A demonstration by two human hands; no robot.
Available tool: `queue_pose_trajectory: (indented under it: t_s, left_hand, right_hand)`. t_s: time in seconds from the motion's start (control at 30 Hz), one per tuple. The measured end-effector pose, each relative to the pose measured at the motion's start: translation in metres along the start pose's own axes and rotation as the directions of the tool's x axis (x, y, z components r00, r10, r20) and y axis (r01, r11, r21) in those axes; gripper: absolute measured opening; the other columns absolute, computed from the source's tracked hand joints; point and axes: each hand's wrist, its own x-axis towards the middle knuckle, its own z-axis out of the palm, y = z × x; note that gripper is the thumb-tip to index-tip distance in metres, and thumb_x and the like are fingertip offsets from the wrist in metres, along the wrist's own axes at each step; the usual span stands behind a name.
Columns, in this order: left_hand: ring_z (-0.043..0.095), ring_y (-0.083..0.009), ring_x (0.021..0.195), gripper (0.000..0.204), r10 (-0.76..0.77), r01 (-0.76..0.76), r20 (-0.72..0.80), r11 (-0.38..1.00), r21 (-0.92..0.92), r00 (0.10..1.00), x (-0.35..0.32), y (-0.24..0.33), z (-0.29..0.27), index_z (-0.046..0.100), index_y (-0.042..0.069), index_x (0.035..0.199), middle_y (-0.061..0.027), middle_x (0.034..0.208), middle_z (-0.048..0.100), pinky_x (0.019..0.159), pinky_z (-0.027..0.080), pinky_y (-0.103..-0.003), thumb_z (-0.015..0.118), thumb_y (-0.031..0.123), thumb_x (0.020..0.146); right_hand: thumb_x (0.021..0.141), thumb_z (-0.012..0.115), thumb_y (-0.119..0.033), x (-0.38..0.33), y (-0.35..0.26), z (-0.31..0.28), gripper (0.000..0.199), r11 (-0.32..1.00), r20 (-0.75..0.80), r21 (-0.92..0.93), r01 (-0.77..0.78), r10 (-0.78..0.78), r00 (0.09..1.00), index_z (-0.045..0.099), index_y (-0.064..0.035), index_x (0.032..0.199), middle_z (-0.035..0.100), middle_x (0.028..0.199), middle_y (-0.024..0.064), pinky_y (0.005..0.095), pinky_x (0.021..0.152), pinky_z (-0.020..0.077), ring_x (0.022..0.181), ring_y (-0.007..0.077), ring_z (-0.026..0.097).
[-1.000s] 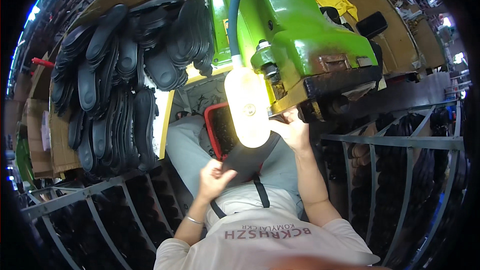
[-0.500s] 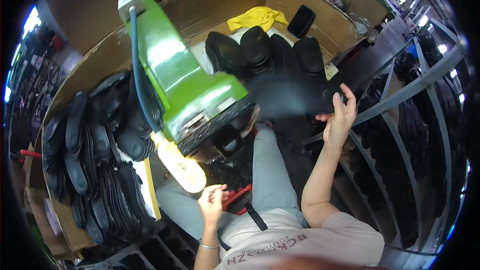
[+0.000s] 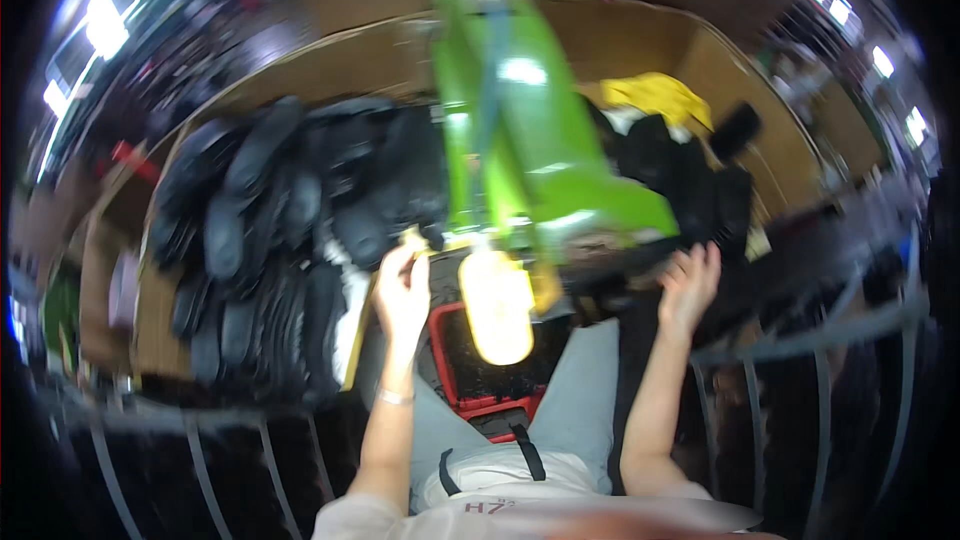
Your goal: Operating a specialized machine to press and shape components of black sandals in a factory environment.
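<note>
Lap: nearest to me I see my grey trousers (image 3: 585, 405) and a pale shirt hem with dark straps across it.
Red tray: a red-rimmed tray (image 3: 452, 392) with a dark inside sits between my knees, just under the glowing lamp.
Left forearm: it rises from the lower edge with a thin bracelet (image 3: 395, 397) at the wrist.
Left hand: my left hand (image 3: 402, 292) is raised beside the lamp, fingers curled loosely together near the lower left corner of the machine. The blur keeps me from telling whether it grips anything.
Lamp: a bright yellow-white oval lamp (image 3: 497, 305) hangs below the machine head, between my two hands.
Right hand: my right hand (image 3: 688, 280) is up at the right end of the machine's underside, fingers spread wide and upright, touching or just beside the dark part there. I cannot tell if it holds anything.
Machine: a big green machine (image 3: 520, 130) runs from the lamp away toward the far wall, blurred by motion.
Left pile: black shoe soles (image 3: 280, 230) lie stacked in rows left of the machine, on the cardboard-lined bench (image 3: 150, 320).
Right pile: more dark pieces (image 3: 690, 180) lie right of the machine.
Far: a yellow cloth (image 3: 655, 98) rests at the back right, near the cardboard wall (image 3: 640, 35).
</note>
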Motion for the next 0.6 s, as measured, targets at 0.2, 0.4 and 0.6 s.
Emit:
queue_pose_trajectory:
  t_s: [0.2,0.4,0.6]
  left_hand:
    - [0.048,-0.0364,0.109,0.059,0.211,-0.120,-0.116,0.839,0.530,0.971,0.097,-0.001,-0.001,0.051,-0.001,0.118,-0.0216,0.116,0.052,0.095,0.039,-0.043,0.073,0.033,0.075]
    - [0.054,-0.0338,0.110,0.064,0.099,-0.117,0.065,0.895,0.431,0.993,0.118,-0.030,0.032,0.060,-0.003,0.114,-0.0220,0.117,0.058,0.095,0.042,-0.041,0.074,0.043,0.071]
    - [0.061,-0.0166,0.084,0.036,-0.233,0.196,-0.054,0.906,-0.375,0.971,0.072,0.025,-0.014,0.061,-0.005,0.110,-0.0114,0.100,0.065,0.078,0.048,-0.025,0.069,0.005,0.077]
  right_hand:
    - [0.091,0.052,-0.009,-0.060,0.041,-0.031,0.050,0.977,0.113,-0.158,-0.141,0.159,0.981,0.032,-0.0065,0.136,0.058,0.072,0.0086,0.0253,0.037,0.0448,0.049,0.0137,0.055]
    - [0.088,0.053,-0.005,-0.102,0.075,-0.039,0.038,0.909,0.211,-0.280,-0.308,0.371,0.904,0.039,-0.0012,0.123,0.062,0.074,0.0119,0.0250,0.039,0.0479,0.050,0.0147,0.058]
    - [0.090,0.055,-0.008,-0.134,0.105,-0.013,0.031,0.810,0.445,-0.408,-0.421,0.579,0.683,0.047,-0.0018,0.119,0.063,0.076,0.0119,0.0240,0.047,0.0501,0.057,0.0143,0.061]
